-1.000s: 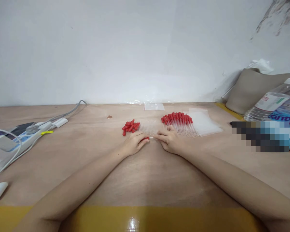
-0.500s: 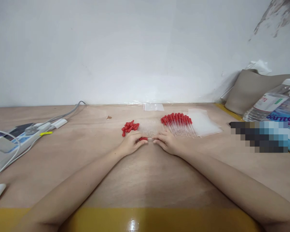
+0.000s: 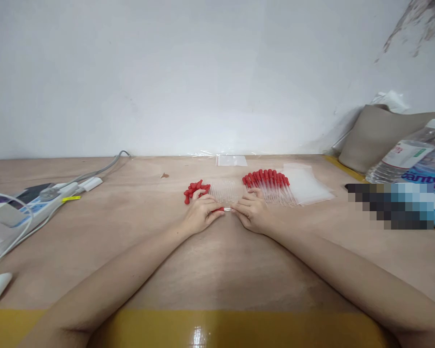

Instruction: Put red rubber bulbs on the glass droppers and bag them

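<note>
From the head camera, both forearms reach across the wooden counter (image 3: 217, 270) and the hands meet near its middle. The left hand (image 3: 202, 215) has its fingers (image 3: 214, 213) pinched closed on a red bulb (image 3: 219, 209). The right hand (image 3: 253, 212) has its fingers (image 3: 239, 209) pinched on a glass tube (image 3: 227, 209), which lies level between the two hands. Bulb and tube touch end to end, just above the counter.

Just behind the left hand lies a pile of loose red bulbs (image 3: 193, 189). Beside it is a row of bare glass tubes (image 3: 224, 191). Behind the right hand lie finished droppers (image 3: 270, 184), fanned out partly on clear plastic bags (image 3: 309, 186). A small zip bag (image 3: 231, 160) lies near the wall. A power strip (image 3: 39, 205) sits far left, and a water bottle (image 3: 407, 152) far right.
</note>
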### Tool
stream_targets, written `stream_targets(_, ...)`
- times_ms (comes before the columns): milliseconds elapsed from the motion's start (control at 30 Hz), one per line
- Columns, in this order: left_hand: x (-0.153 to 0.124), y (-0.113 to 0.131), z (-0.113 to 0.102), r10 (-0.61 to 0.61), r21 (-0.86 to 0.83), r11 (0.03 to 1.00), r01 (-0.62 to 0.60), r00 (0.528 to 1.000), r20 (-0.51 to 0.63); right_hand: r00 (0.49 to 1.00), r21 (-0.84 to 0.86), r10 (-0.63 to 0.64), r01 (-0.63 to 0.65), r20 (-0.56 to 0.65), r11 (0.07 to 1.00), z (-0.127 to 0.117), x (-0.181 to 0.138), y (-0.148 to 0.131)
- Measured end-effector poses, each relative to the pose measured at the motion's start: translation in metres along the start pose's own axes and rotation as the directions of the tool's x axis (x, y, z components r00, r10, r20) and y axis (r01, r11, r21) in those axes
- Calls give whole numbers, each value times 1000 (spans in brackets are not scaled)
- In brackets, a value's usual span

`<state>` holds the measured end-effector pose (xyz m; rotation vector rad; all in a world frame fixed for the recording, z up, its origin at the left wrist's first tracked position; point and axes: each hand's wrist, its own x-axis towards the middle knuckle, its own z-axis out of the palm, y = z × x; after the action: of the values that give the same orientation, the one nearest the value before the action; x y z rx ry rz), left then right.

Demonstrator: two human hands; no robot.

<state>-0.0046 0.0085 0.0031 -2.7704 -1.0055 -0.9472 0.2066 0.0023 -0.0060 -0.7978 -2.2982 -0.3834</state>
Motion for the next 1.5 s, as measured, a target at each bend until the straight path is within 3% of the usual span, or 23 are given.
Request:
stream_targets(300,-1,2,2,29,-37,999,-29,1000,-9,999,97,20,-24,48,995,3,3,0)
stream_targets(500,-1,2,0,-5,33,999,6,1000,-21,992,76,75,-83,106,994,2,5,-6)
stream_targets(600,-4,-5,-4,-39,117,992,46,997,-64,994,25,98,-99,40,995,0,2,-3)
stream_targets(667,-7,-13,-6,-96,183,977,112,991,-92,983,-38,176,-178,-58,983,-3,-1,6)
stream_targets(767,-12,-25,-7,-214,247,941,230,973,-91,897,-147,391,-424,-207,894,-8,-1,27)
stream_targets(833,-13,-29,-8,-276,255,924,285,959,-68,827,-201,509,-555,-239,807,-10,3,41)
stream_targets(967,-12,-28,-9,-350,258,904,340,937,-5,733,-325,662,-672,-159,666,-7,16,57)
stream_targets(1100,-11,-26,-10,-398,266,887,377,917,30,605,-424,796,-726,-19,542,-1,27,56)
stream_targets(1167,-11,-28,-9,-390,269,888,373,921,9,599,-433,800,-726,-17,535,-1,29,51)
stream_targets(1267,-9,-31,-8,-347,272,896,350,936,-62,674,-405,737,-690,-58,600,-1,32,41)
stream_targets(1367,-7,-32,-7,-313,261,906,334,942,-117,707,-376,706,-642,46,668,2,41,29)
stream_targets(1433,-6,-31,-7,-311,252,906,341,938,-151,658,-374,735,-648,164,664,7,49,24)
stream_targets(1500,-4,-32,-7,-315,248,901,357,929,-192,573,-379,776,-678,265,630,13,58,21)
